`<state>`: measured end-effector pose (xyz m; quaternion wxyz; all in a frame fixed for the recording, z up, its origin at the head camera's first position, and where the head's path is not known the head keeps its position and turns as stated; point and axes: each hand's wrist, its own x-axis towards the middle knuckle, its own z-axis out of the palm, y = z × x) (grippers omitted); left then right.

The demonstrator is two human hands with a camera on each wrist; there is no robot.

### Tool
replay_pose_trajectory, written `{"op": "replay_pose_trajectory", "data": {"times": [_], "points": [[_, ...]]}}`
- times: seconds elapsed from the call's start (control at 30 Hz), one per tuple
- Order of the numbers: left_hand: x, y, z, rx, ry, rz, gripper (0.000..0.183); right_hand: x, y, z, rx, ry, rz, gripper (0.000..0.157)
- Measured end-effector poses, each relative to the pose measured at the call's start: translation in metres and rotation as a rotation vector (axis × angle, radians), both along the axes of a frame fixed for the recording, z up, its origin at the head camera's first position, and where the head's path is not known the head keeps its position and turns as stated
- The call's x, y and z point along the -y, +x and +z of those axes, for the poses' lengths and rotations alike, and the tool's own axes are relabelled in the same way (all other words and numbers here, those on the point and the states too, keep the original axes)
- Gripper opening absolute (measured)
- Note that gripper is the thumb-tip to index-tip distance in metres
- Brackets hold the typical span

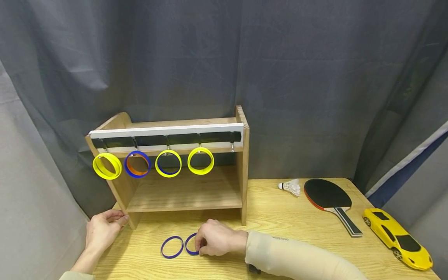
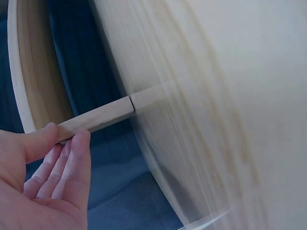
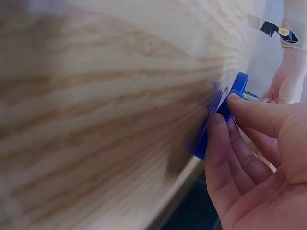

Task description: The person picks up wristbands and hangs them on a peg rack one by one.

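Observation:
My left hand [image 1: 103, 229] pinches the lower front edge of the wooden shelf's left side panel [image 2: 96, 118] between thumb and fingers. Low over the table, my right hand [image 1: 217, 238] pinches the edge of a blue ring [image 3: 241, 79]. Beside it, a second blue ring [image 1: 172, 257] lies flat on the table. Hooks on the shelf [image 1: 182, 192] carry yellow rings [image 1: 101, 174] at the far left, a blue ring [image 1: 126, 171] with orange inside it, a yellow ring [image 1: 156, 168] with blue inside, and yellow rings [image 1: 200, 172]. The rightmost hook [image 1: 232, 147] bears no ring.
On the right of the wooden table [image 1: 280, 221] lie a shuttlecock [image 1: 290, 187], a black table tennis paddle [image 1: 327, 193] and a yellow toy car [image 1: 397, 238]. A grey curtain [image 1: 304, 85] hangs behind the shelf.

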<state>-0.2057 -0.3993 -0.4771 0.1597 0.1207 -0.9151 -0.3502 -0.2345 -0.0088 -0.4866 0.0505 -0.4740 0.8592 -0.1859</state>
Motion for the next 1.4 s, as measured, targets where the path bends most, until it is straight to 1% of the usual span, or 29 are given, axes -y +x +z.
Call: {"op": "replay_pose_trajectory", "data": {"times": [0.13, 0.23, 0.47, 0.6, 0.73, 0.8, 0.9, 0.97, 1.23, 1.33, 1.4], "points": [[-0.002, 0.001, 0.000, -0.007, -0.004, 0.011, 0.023, -0.002, 0.001, 0.003, -0.018, -0.004, 0.017, 0.013], [-0.002, 0.001, 0.000, -0.010, -0.001, 0.015, 0.022, -0.003, 0.002, 0.006, -0.015, -0.018, 0.026, 0.012], [-0.001, 0.001, 0.001, -0.013, 0.002, 0.005, 0.024, -0.007, 0.007, 0.012, 0.062, -0.112, 0.027, 0.012], [-0.001, 0.001, 0.001, -0.014, -0.003, 0.014, 0.022, -0.009, 0.010, 0.015, 0.066, -0.173, 0.025, 0.011], [-0.001, 0.001, 0.001, -0.009, -0.001, 0.011, 0.023, -0.011, 0.012, 0.017, 0.051, -0.197, 0.028, 0.009], [-0.001, 0.002, 0.001, -0.007, 0.000, 0.011, 0.023, -0.012, 0.013, 0.017, 0.065, -0.196, 0.021, 0.010], [-0.002, 0.002, 0.001, -0.010, 0.000, 0.011, 0.022, -0.013, 0.015, 0.019, 0.110, -0.206, 0.008, 0.014], [-0.003, 0.002, 0.001, -0.010, 0.000, 0.016, 0.021, -0.014, 0.016, 0.020, 0.116, -0.213, 0.008, 0.017], [-0.002, 0.001, 0.002, -0.014, -0.007, 0.004, 0.023, -0.020, 0.015, 0.023, 0.058, -0.276, 0.047, 0.015], [0.000, 0.001, 0.001, -0.014, -0.006, -0.002, 0.025, -0.023, 0.015, 0.025, 0.038, -0.298, 0.039, 0.015], [0.000, 0.000, 0.001, -0.010, 0.000, 0.000, 0.026, -0.025, 0.015, 0.027, 0.008, -0.299, 0.019, 0.015]]}}
